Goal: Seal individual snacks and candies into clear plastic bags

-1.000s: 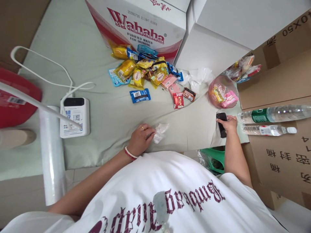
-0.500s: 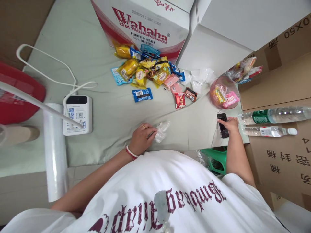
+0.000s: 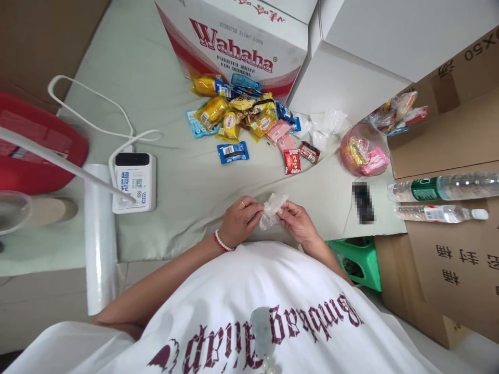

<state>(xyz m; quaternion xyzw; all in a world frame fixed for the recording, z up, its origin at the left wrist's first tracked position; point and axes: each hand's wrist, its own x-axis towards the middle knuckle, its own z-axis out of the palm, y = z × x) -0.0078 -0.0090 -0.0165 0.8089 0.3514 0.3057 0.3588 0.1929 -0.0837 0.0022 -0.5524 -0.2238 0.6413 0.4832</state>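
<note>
A crumpled clear plastic bag is stretched between my two hands, close to my shirt at the table's front edge. My left hand pinches its left side; a ring and a beaded bracelet show on that hand and wrist. On the bag's other side, my right hand grips it between thumb and fingers. The dark phone, blurred out, lies on the cloth to the right, apart from both hands. Beyond the hands is a heap of wrapped snacks, with a blue packet and a red packet nearest me.
A pink bowl holds packets at the right, near two plastic bottles. Behind the snacks stands a Wahaha carton. On the left are a white power bank with cable, a plastic film roll and a red container.
My right hand has let go of the phone and moved left to take hold of the plastic bag. My left hand still holds the bag. The view has shifted slightly.
</note>
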